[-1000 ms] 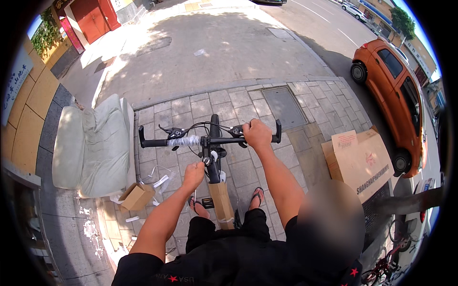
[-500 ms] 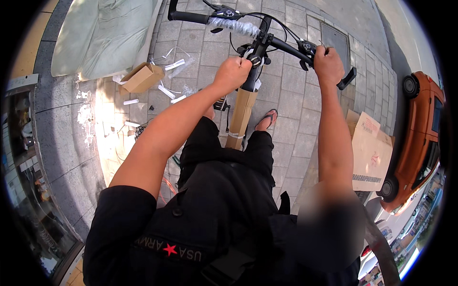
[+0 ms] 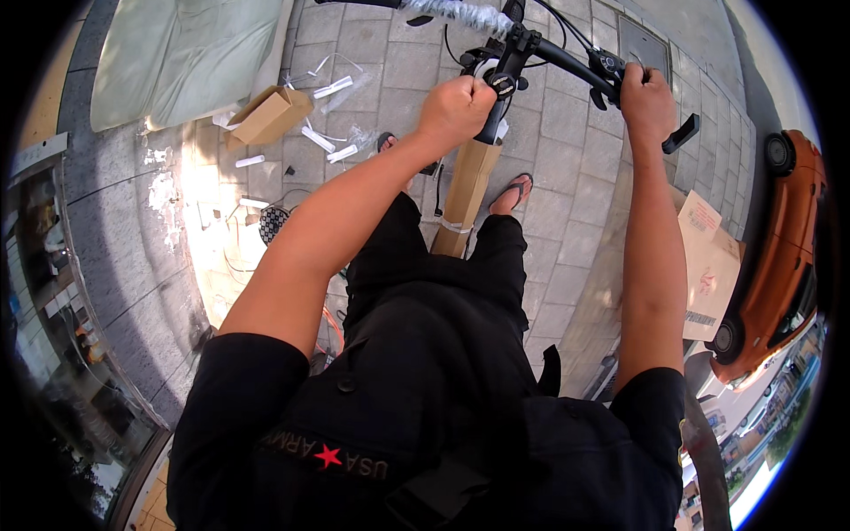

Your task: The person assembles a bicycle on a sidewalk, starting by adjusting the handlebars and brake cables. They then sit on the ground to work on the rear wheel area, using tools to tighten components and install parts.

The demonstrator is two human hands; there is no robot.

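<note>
Toward the left edge of the pavement (image 3: 567, 181) lie a pale padded seat (image 3: 186, 62), a small cardboard box (image 3: 270, 117) and white packing pieces (image 3: 333, 88). Next comes the left hand (image 3: 458, 111), curled into a fist by the stem of the bicycle (image 3: 516, 53), its contents hidden; the bicycle stands mid-pavement, cardboard (image 3: 467, 190) around its frame. The right hand (image 3: 648, 102) is clamped around the handlebar (image 3: 567, 60), with a large carton (image 3: 708, 265) toward the pavement's right edge and an orange car (image 3: 770, 265) beyond.
</note>
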